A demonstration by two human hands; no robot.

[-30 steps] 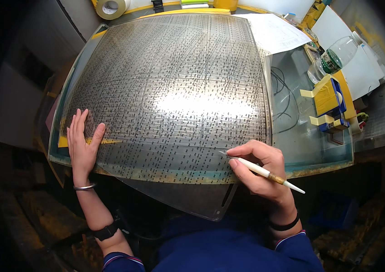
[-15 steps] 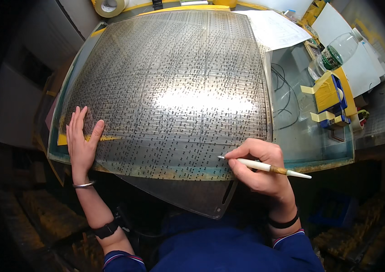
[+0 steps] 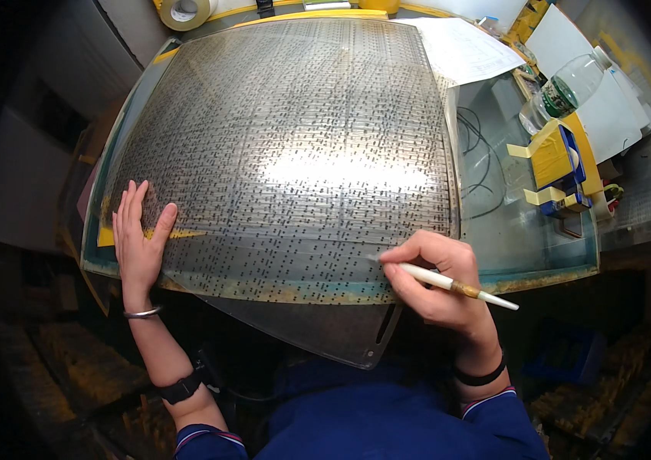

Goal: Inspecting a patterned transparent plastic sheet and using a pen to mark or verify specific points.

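A large transparent film sheet [image 3: 295, 115], covered with rows of small black marks, lies across the glass-topped table [image 3: 521, 230]. My left hand [image 3: 139, 249] rests flat on its lower left part, fingers stretched and thumb apart, beside a yellow pointed strip [image 3: 180, 233]. Near the sheet's lower right edge, my right hand [image 3: 440, 272] pinches a slim white pen-like tool [image 3: 434, 277] with a brown band. Its thin tip meets or hovers just over the film; I cannot tell which. The tip is blurred.
At right stand a blue tape dispenser [image 3: 567, 165] with yellow tape and a clear bottle [image 3: 567, 92]. Black cable [image 3: 479, 146] shows through the glass. White paper [image 3: 467, 50] lies at the back, a tape roll [image 3: 185, 11] at back left. A dark slotted panel [image 3: 318, 330] juts below the near edge.
My right hand has shifted slightly up and left, and the rear end of the white tool has swung a little left and down. My left hand has stayed in place.
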